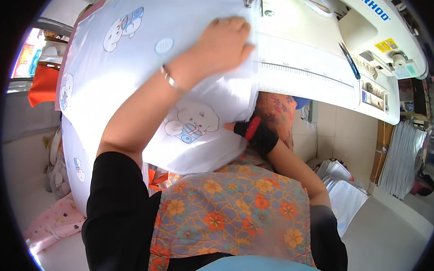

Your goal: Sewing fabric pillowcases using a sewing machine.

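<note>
Spreads mostly leftward of both hands as pale printed fabric [106, 79], with its long right edge running away toward the presser foot [249, 0]. Reaching diagonally across, nearer the foot: left hand [225, 44], palm-down, unclenched. Touching the near edge: right hand [259, 136] (grip impossible to tell).

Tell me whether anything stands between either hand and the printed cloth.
Nothing visible does: the left hand lies on the printed cloth near its right edge, and the black-covered right hand has a bare fingertip at its lower right edge.
</note>
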The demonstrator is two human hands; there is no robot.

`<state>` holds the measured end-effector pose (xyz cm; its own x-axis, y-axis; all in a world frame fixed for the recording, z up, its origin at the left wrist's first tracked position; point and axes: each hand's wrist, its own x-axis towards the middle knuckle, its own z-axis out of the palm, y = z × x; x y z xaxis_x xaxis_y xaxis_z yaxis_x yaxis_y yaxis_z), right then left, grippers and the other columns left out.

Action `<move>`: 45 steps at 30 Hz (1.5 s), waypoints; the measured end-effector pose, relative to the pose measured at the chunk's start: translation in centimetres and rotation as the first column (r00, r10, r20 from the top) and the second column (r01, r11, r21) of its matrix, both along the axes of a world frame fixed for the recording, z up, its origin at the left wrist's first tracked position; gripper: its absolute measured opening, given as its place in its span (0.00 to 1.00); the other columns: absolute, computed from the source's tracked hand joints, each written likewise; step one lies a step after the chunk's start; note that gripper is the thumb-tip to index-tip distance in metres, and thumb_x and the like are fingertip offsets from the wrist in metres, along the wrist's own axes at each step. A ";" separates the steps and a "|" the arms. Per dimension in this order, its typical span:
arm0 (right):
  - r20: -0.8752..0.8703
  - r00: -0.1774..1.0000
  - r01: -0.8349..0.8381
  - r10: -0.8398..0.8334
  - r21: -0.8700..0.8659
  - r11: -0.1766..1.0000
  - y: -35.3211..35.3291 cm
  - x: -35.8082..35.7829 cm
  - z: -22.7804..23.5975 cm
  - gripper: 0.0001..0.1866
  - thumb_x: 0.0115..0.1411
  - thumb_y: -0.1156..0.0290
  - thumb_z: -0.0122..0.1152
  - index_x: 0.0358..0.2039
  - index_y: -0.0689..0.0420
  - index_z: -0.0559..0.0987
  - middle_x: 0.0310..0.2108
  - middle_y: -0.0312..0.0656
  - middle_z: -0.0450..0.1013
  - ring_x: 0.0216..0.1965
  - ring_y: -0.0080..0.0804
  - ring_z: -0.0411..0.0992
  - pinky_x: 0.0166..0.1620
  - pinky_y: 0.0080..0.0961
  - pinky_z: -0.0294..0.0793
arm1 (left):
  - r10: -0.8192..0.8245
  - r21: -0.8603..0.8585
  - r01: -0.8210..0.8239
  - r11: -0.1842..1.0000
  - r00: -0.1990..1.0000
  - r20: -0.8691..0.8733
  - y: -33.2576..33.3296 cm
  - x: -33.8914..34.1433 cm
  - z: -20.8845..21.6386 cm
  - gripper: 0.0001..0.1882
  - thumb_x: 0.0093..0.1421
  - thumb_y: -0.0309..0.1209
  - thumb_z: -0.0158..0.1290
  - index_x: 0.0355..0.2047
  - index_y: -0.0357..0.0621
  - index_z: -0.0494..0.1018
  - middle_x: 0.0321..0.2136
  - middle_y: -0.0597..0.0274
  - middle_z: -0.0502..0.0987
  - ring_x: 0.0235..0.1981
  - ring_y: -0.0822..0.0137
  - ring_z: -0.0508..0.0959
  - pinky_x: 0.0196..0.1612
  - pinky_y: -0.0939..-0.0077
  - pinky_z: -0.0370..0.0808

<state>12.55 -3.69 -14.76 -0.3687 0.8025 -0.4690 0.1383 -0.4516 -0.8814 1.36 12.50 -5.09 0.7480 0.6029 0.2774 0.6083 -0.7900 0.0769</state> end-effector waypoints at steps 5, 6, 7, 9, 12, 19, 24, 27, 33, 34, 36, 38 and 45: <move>-0.046 0.995 -0.095 0.085 -0.285 0.954 0.6 -0.6 2.6 0.13 0.67 0.64 0.50 0.45 0.56 0.76 0.40 0.39 0.72 0.43 0.27 0.70 0.46 0.25 0.70 | -0.056 0.112 0.047 0.993 0.996 0.075 -1.4 -0.9 -0.4 0.27 0.63 0.42 0.49 0.56 0.35 0.67 0.59 0.48 0.66 0.62 0.52 0.66 0.63 0.46 0.61; -0.058 0.993 -0.120 0.106 -0.340 0.933 0.8 -0.9 3.1 0.12 0.67 0.63 0.49 0.44 0.56 0.76 0.39 0.38 0.73 0.42 0.26 0.70 0.45 0.24 0.71 | -0.047 0.110 0.039 0.993 0.996 0.075 -0.6 -0.9 -0.5 0.27 0.63 0.42 0.49 0.56 0.35 0.67 0.59 0.48 0.66 0.62 0.52 0.66 0.63 0.46 0.61; -0.070 0.990 -0.139 0.121 -0.393 0.909 1.5 -1.3 3.6 0.13 0.68 0.63 0.48 0.43 0.55 0.77 0.38 0.38 0.73 0.41 0.26 0.71 0.43 0.23 0.71 | -0.049 0.086 0.043 0.995 0.997 0.063 0.1 -0.6 0.0 0.27 0.63 0.43 0.49 0.56 0.35 0.67 0.59 0.47 0.67 0.62 0.52 0.65 0.63 0.45 0.61; -0.096 0.983 -0.181 0.154 -0.494 0.850 0.9 -0.4 4.7 0.13 0.69 0.62 0.47 0.41 0.55 0.77 0.36 0.37 0.73 0.39 0.25 0.71 0.41 0.22 0.71 | -0.043 0.061 0.039 0.997 0.998 0.052 0.0 -0.6 0.2 0.28 0.63 0.43 0.49 0.56 0.34 0.67 0.59 0.46 0.67 0.62 0.51 0.65 0.63 0.44 0.60; -0.134 0.975 -0.223 0.179 -0.631 0.743 2.8 -1.2 5.8 0.15 0.70 0.61 0.44 0.38 0.55 0.79 0.32 0.36 0.73 0.36 0.24 0.72 0.38 0.21 0.72 | -0.069 0.001 0.069 0.998 0.993 -0.092 -2.8 -0.6 0.6 0.29 0.64 0.44 0.49 0.56 0.33 0.66 0.59 0.46 0.66 0.63 0.51 0.64 0.63 0.44 0.60; -0.209 0.977 0.035 0.054 0.400 0.916 -1.1 -1.0 -2.6 0.26 0.61 0.66 0.59 0.59 0.57 0.69 0.57 0.41 0.69 0.58 0.34 0.66 0.61 0.34 0.65 | -0.069 0.017 0.069 0.997 0.998 0.002 -2.4 -0.4 0.3 0.33 0.64 0.47 0.48 0.59 0.31 0.63 0.62 0.42 0.63 0.65 0.48 0.61 0.64 0.41 0.57; -0.325 0.933 0.219 -0.156 0.168 0.961 -1.7 -0.4 -0.4 0.24 0.63 0.66 0.59 0.58 0.57 0.70 0.51 0.41 0.72 0.52 0.32 0.70 0.55 0.33 0.72 | -0.074 0.044 0.073 0.996 0.997 0.023 -2.1 -1.1 -0.8 0.36 0.65 0.49 0.46 0.61 0.30 0.60 0.64 0.40 0.60 0.67 0.49 0.57 0.65 0.40 0.55; -0.433 0.869 0.254 -0.239 -0.024 0.967 -1.0 -0.3 3.1 0.24 0.62 0.68 0.60 0.58 0.57 0.70 0.49 0.42 0.73 0.49 0.32 0.72 0.51 0.32 0.75 | -0.009 -0.002 0.009 1.000 0.999 -0.034 -1.5 -0.5 0.0 0.35 0.65 0.47 0.47 0.62 0.32 0.60 0.65 0.41 0.58 0.68 0.49 0.57 0.66 0.43 0.55; -0.243 0.930 0.354 -0.276 0.388 0.851 -1.3 0.9 2.1 0.25 0.57 0.72 0.65 0.56 0.58 0.71 0.48 0.47 0.73 0.42 0.44 0.76 0.42 0.36 0.77 | -0.049 0.059 0.051 0.997 0.998 -0.042 -1.8 -0.7 -0.5 0.36 0.66 0.51 0.44 0.63 0.32 0.59 0.65 0.43 0.59 0.68 0.52 0.56 0.66 0.41 0.53; 0.121 0.922 0.064 -0.368 0.889 0.454 -1.9 1.6 1.9 0.27 0.54 0.74 0.67 0.55 0.58 0.71 0.46 0.49 0.73 0.39 0.46 0.76 0.41 0.36 0.77 | -0.049 0.046 0.051 0.998 0.998 -0.044 -1.6 -0.6 -0.7 0.36 0.66 0.51 0.44 0.63 0.32 0.59 0.65 0.43 0.59 0.68 0.52 0.56 0.66 0.41 0.53; 0.197 0.851 -0.062 -0.487 0.958 0.280 -1.5 3.9 2.2 0.28 0.51 0.76 0.68 0.53 0.57 0.73 0.44 0.49 0.73 0.38 0.45 0.76 0.40 0.36 0.76 | -0.027 0.090 0.031 0.995 0.999 -0.044 -1.7 -0.7 -0.9 0.36 0.66 0.52 0.43 0.63 0.34 0.59 0.65 0.44 0.59 0.68 0.53 0.56 0.67 0.42 0.52; 0.243 0.737 -0.223 -0.631 0.968 0.112 -0.8 4.4 4.0 0.28 0.45 0.79 0.70 0.49 0.55 0.76 0.42 0.47 0.73 0.35 0.44 0.75 0.38 0.36 0.75 | -0.014 0.097 0.017 0.995 0.999 -0.033 -1.2 -0.7 -1.0 0.36 0.67 0.52 0.42 0.63 0.34 0.60 0.65 0.45 0.59 0.68 0.53 0.56 0.67 0.42 0.52; 0.248 0.776 -0.327 -0.580 0.944 -0.034 0.6 3.3 5.4 0.11 0.44 0.77 0.67 0.31 0.56 0.82 0.33 0.41 0.75 0.36 0.44 0.74 0.38 0.41 0.73 | 0.003 0.141 0.001 0.990 1.000 -0.027 -3.0 -0.5 -1.5 0.34 0.67 0.52 0.42 0.64 0.38 0.60 0.66 0.48 0.59 0.68 0.54 0.57 0.66 0.41 0.52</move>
